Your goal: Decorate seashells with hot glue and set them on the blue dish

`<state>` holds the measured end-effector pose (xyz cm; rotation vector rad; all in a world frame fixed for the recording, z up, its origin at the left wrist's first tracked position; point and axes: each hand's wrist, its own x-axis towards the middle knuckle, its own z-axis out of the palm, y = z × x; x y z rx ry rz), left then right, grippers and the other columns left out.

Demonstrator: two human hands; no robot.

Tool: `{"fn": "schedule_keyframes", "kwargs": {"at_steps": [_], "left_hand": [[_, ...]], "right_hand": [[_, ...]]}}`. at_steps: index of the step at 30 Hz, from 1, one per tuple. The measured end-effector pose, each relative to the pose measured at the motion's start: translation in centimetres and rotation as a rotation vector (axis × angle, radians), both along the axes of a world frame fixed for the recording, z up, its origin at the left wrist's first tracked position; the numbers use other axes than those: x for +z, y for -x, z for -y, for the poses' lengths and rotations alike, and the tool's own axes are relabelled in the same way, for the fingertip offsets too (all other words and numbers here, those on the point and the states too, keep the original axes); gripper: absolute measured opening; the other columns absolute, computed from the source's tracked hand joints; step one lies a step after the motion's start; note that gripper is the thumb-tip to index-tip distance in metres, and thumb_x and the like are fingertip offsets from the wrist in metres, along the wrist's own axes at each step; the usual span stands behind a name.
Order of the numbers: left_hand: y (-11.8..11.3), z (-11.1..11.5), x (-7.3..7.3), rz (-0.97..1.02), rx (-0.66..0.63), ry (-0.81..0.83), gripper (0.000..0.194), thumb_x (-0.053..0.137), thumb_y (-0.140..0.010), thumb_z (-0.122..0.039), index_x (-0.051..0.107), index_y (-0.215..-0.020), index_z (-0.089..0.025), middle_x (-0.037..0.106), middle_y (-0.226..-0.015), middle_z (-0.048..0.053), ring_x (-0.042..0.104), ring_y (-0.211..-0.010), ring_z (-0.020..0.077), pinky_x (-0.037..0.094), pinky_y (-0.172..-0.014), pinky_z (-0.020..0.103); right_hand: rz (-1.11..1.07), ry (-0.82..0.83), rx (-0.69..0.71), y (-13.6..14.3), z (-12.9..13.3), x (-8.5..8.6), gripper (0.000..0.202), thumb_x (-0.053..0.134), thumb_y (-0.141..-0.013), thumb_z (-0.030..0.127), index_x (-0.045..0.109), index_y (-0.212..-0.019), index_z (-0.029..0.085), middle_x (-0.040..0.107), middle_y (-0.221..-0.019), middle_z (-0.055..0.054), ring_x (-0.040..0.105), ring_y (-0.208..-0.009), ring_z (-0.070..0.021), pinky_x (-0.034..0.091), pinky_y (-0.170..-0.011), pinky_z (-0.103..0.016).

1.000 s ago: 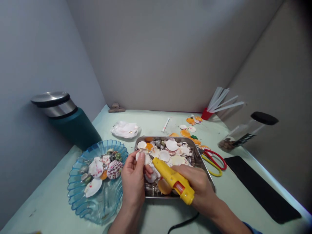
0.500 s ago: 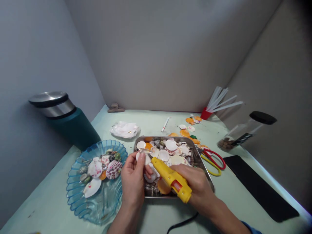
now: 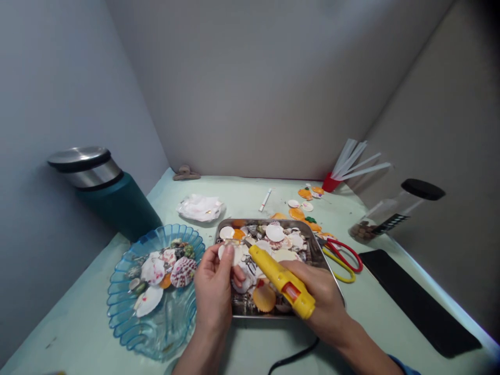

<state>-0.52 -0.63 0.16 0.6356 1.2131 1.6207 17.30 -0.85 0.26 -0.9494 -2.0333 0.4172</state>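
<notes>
My left hand (image 3: 214, 278) pinches a white shell (image 3: 236, 256) between thumb and fingers, over the left side of a metal tray (image 3: 269, 316). My right hand (image 3: 322, 294) grips a yellow glue gun (image 3: 279, 276), its nozzle pointing up and left, a little right of the held shell. White, orange and patterned shells fill the tray, among them an orange one (image 3: 264, 298) near the front edge. My right fingers are partly hidden behind the glue gun.
A blue scalloped plate (image 3: 164, 323) with shells lies left, beside a teal bottle (image 3: 125, 205). Scissors (image 3: 346, 255), a black strip (image 3: 417, 302) and a clear jar (image 3: 385, 213) are right. Behind are white wrapping (image 3: 200, 207), a marker (image 3: 265, 200) and a red cup (image 3: 330, 182) of sticks.
The glue gun in my right hand has moved slightly right and its nozzle slightly up, away from the held shell. My left hand has barely moved.
</notes>
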Motion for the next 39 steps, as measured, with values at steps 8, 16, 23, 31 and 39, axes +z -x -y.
{"fn": "schedule_keyframes", "kwargs": {"at_steps": [8,16,23,31,39], "left_hand": [[-0.28,0.21,-0.10,-0.037,-0.067,0.015,0.029,0.069,-0.076,-0.039,0.058,-0.090,-0.016,0.055,-0.042,-0.006,0.044,-0.036,0.0072,0.033,-0.038,0.015],[-0.19,0.12,-0.08,-0.060,-0.085,0.038,0.031,0.070,-0.074,-0.043,0.059,-0.086,-0.016,0.054,-0.041,-0.006,0.042,-0.036,0.0064,0.033,-0.039,0.014],[-0.31,0.20,-0.12,-0.110,-0.135,0.041,0.029,0.069,-0.076,-0.042,0.061,-0.087,-0.015,0.054,-0.041,-0.006,0.043,-0.037,0.0065,0.035,-0.040,0.015],[-0.30,0.35,-0.47,-0.135,-0.171,0.036,0.030,0.069,-0.076,-0.042,0.063,-0.087,-0.015,0.054,-0.042,-0.005,0.043,-0.036,0.0069,0.035,-0.039,0.016],[-0.32,0.24,-0.52,-0.133,-0.197,0.048,0.030,0.069,-0.076,-0.043,0.063,-0.085,-0.015,0.054,-0.041,-0.005,0.041,-0.035,0.0069,0.035,-0.038,0.016]], "right_hand": [[0.016,0.017,0.022,0.05,-0.09,0.01,0.014,0.054,-0.092,0.030,0.062,-0.090,0.018,0.069,-0.074,-0.004,0.064,-0.061,-0.0164,0.045,-0.055,-0.024],[-0.010,-0.002,0.039,0.06,-0.16,-0.20,0.011,0.056,-0.090,0.027,0.060,-0.096,0.019,0.069,-0.076,-0.003,0.064,-0.063,-0.0159,0.045,-0.057,-0.023],[-0.033,-0.007,0.035,0.07,-0.19,-0.18,0.013,0.057,-0.091,0.030,0.060,-0.098,0.020,0.068,-0.075,-0.002,0.064,-0.063,-0.0157,0.045,-0.057,-0.023],[-0.050,0.000,0.042,0.04,-0.18,-0.29,0.015,0.056,-0.092,0.032,0.060,-0.101,0.020,0.069,-0.079,-0.002,0.065,-0.066,-0.0154,0.046,-0.060,-0.023],[-0.043,0.002,0.043,0.08,-0.30,-0.19,0.012,0.056,-0.092,0.030,0.060,-0.097,0.020,0.067,-0.075,-0.001,0.063,-0.063,-0.0149,0.045,-0.057,-0.022]]}}
